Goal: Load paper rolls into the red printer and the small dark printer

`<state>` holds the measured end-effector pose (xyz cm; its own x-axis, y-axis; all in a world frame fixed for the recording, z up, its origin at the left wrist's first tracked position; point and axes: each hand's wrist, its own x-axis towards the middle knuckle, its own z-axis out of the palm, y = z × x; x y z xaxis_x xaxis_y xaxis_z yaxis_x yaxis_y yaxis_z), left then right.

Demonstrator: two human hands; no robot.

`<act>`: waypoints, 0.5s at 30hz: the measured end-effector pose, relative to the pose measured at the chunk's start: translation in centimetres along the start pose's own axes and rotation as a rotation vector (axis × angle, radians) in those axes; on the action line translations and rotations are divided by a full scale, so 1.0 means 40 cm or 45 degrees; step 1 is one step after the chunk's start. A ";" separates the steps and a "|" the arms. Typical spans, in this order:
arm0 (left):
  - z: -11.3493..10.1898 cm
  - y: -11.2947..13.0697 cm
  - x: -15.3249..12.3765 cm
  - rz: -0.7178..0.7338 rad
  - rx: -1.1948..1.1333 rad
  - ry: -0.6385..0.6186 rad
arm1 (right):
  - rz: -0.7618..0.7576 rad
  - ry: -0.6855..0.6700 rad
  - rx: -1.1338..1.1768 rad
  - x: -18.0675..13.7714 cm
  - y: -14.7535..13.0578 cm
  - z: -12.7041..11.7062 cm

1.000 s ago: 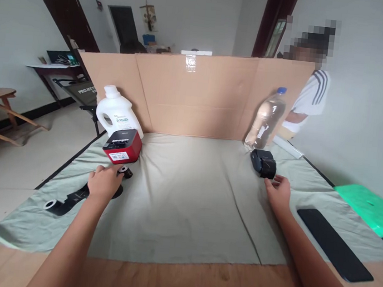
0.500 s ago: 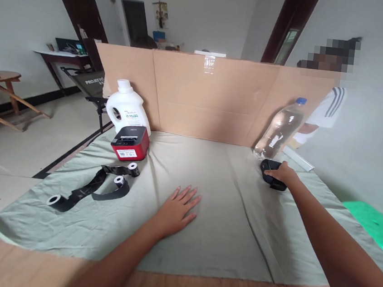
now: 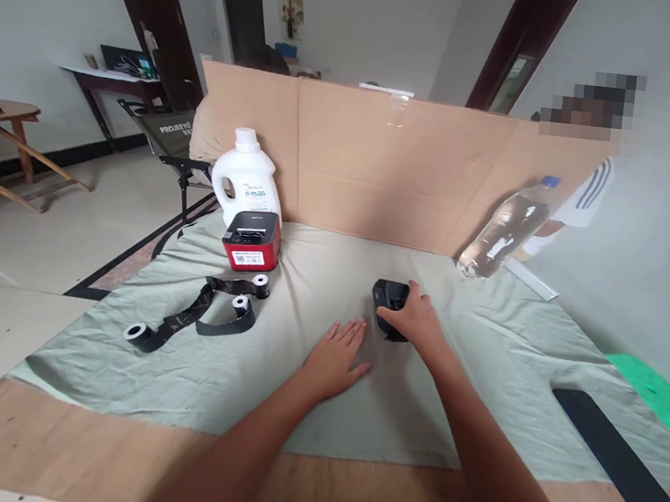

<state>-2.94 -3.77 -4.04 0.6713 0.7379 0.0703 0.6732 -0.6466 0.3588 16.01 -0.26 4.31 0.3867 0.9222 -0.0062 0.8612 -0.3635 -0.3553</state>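
My right hand (image 3: pixel 413 317) grips a small black device (image 3: pixel 387 296) in the middle of the grey-green cloth (image 3: pixel 300 359). Flat on the cloth just left of it lies my left hand (image 3: pixel 335 359), fingers spread, holding nothing. A red and black label printer (image 3: pixel 251 240) stands at the back left. In front of the printer lies a black ribbon (image 3: pixel 199 321) with three small rolls along it.
A white jug (image 3: pixel 247 179) stands behind the printer against a cardboard screen (image 3: pixel 380 168). A clear bottle (image 3: pixel 508 228) leans at the back right. A flat black slab (image 3: pixel 616 452) lies near right. A person in a white striped shirt (image 3: pixel 585 199) stands behind the screen.
My right hand has closed on the black device and brought it from the back right to the middle of the cloth. My left hand left the ribbon and settled flat at the centre.
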 end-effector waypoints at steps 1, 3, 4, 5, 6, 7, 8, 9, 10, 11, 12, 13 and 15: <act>-0.001 0.001 0.001 -0.031 -0.015 0.011 | -0.004 0.011 -0.014 -0.013 -0.024 0.017; -0.004 0.002 0.004 -0.072 -0.053 0.026 | -0.009 0.047 -0.037 -0.031 -0.057 0.049; -0.006 0.003 0.005 -0.082 -0.073 0.031 | -0.009 0.068 -0.046 -0.037 -0.067 0.063; -0.007 0.003 0.006 -0.087 -0.094 0.032 | -0.007 0.090 -0.054 -0.042 -0.075 0.076; -0.008 0.003 0.006 -0.090 -0.114 0.034 | -0.003 0.109 -0.060 -0.046 -0.080 0.086; -0.008 0.004 0.007 -0.090 -0.130 0.037 | 0.004 0.120 -0.064 -0.048 -0.082 0.093; -0.008 0.003 0.007 -0.090 -0.140 0.041 | 0.011 0.121 -0.063 -0.049 -0.082 0.096; -0.006 0.002 0.006 -0.088 -0.146 0.044 | 0.017 0.111 -0.054 -0.046 -0.078 0.095; -0.003 0.001 0.006 -0.085 -0.147 0.047 | 0.017 0.090 -0.030 -0.040 -0.071 0.090; 0.001 -0.001 0.006 -0.083 -0.147 0.050 | 0.012 0.055 0.013 -0.030 -0.062 0.083; 0.005 -0.004 0.006 -0.082 -0.150 0.055 | 0.003 0.016 0.079 -0.015 -0.049 0.074; 0.009 -0.007 0.006 -0.080 -0.160 0.064 | -0.015 -0.011 0.168 0.004 -0.033 0.066; 0.010 -0.010 0.007 -0.080 -0.210 0.114 | -0.076 0.002 0.412 0.048 0.002 0.061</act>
<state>-2.89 -3.37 -4.55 0.5946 0.7947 0.1226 0.6480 -0.5638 0.5121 16.01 1.79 1.98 0.3393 0.9403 0.0249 0.7330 -0.2478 -0.6335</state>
